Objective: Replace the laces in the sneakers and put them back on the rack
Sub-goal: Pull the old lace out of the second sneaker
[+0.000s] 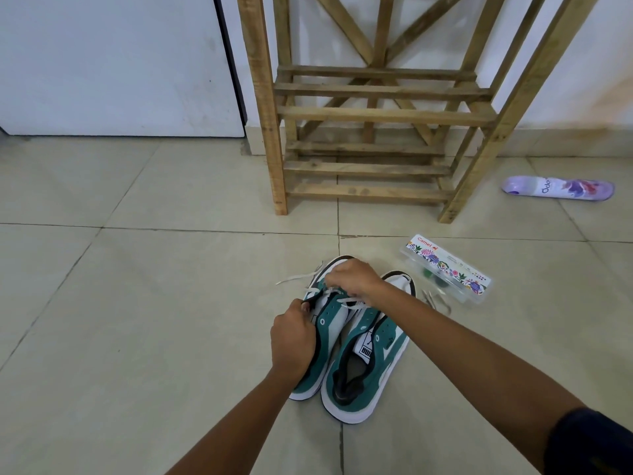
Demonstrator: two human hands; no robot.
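Two green-and-white sneakers stand side by side on the tiled floor, toes toward the wooden shoe rack [376, 114]. My left hand [293, 337] grips the edge of the left sneaker [327, 323] by its eyelets. My right hand [352, 277] is curled over that shoe's front and pinches the white lace [298, 277], whose loose end trails left on the floor. The right sneaker [370, 365] has no lace in it; its tongue and bare eyelets show.
A clear plastic box with a floral label [448, 267] lies right of the shoes, with thin pale strands [436, 299] beside it. A purple spray can [558, 188] lies on its side at far right. A white door [113, 63] is at the back left.
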